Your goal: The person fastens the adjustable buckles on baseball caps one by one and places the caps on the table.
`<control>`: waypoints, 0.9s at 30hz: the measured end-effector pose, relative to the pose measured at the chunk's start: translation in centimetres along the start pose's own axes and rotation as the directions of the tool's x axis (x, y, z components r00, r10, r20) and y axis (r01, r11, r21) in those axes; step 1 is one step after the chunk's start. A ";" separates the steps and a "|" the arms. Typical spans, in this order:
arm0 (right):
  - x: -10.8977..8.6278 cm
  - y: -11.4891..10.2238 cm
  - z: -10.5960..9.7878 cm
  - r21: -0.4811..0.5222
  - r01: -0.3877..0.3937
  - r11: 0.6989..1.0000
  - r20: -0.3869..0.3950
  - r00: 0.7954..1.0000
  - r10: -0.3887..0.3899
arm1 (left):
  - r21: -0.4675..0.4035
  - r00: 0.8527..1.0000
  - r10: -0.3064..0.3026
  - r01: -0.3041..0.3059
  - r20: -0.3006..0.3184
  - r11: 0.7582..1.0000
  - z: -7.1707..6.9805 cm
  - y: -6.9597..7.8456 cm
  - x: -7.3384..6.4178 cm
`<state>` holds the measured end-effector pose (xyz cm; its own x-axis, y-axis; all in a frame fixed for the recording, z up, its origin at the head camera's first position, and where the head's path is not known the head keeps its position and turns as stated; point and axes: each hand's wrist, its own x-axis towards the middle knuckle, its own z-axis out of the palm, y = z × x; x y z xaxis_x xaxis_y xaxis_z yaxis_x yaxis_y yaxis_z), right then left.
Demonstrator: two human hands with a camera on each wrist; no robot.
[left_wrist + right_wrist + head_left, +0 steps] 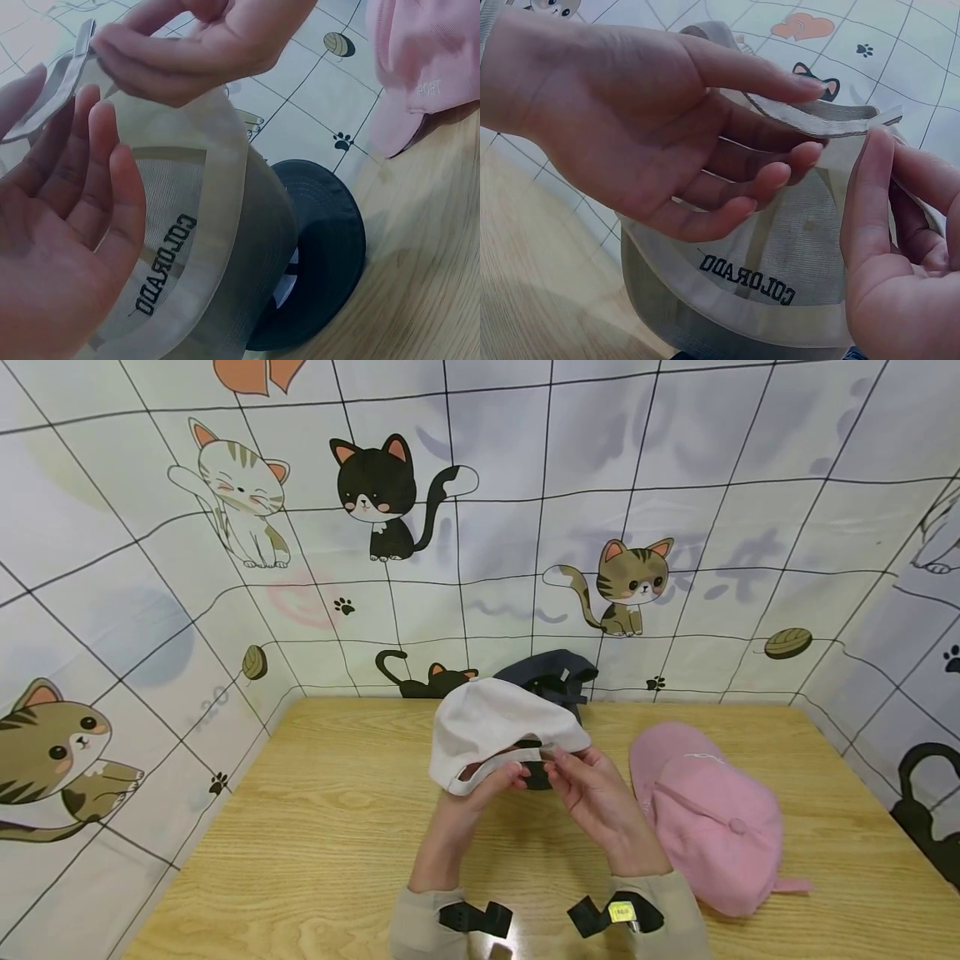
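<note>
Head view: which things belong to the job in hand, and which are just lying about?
In the job: white Colorado baseball cap; its back strap; left hand and right hand, both pinching the strap.

Lying about: pink baseball cap; dark navy cap.

Dark cap (546, 672) partly hidden behind the white cap (498, 720)
</note>
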<state>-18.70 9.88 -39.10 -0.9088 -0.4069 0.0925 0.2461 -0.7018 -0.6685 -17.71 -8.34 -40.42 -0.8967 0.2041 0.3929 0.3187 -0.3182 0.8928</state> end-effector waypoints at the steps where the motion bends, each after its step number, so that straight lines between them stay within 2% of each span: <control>1: 0.0 0.0 0.0 -0.001 0.001 1.000 0.000 1.000 -0.001 | -0.007 1.000 -0.007 0.007 -0.002 1.000 -0.1 0.1 0.0; 6: 0.1 0.0 0.0 0.013 0.006 1.000 0.022 1.000 -0.007 | -0.044 1.000 0.014 -0.015 -0.015 0.999 -0.3 0.1 0.0; 10: 0.1 0.0 -0.1 0.025 0.007 1.000 0.045 0.999 -0.009 | -0.027 0.998 0.048 -0.049 -0.027 0.998 -0.2 0.0 0.1; 11: 0.1 0.0 -0.1 0.024 0.009 1.000 0.046 0.999 -0.010 | -0.026 0.996 0.083 -0.084 -0.026 0.996 -0.6 -1.3 0.3; 14: 0.1 0.1 -0.1 0.015 0.008 1.000 0.042 0.999 -0.009 | -0.015 0.993 0.108 -0.109 -0.038 0.994 -0.3 -1.4 0.3; 17: 0.1 0.2 0.0 0.003 0.011 1.000 0.039 0.999 -0.011 | -0.027 0.993 0.094 -0.096 -0.064 0.995 0.0 -1.4 0.3; 18: 0.1 0.2 0.0 0.005 0.011 1.000 0.044 0.999 -0.011 | -0.033 0.995 0.062 -0.064 -0.075 0.997 0.5 -0.1 0.1; 22: 0.1 0.3 0.0 0.012 0.015 1.000 0.067 0.998 -0.016 | -0.059 0.995 0.024 -0.030 -0.096 0.998 0.8 0.1 0.2; 27: 0.1 0.3 -0.1 0.030 0.009 0.999 0.086 0.996 -0.012 | -0.085 0.996 0.032 -0.039 -0.084 0.996 1.0 0.2 0.2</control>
<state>-18.72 9.73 -39.34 -0.8794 -0.4471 0.1634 0.2477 -0.7230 -0.6449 -17.54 -7.45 -39.93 -0.9088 0.1153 0.4010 0.3261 -0.4031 0.8551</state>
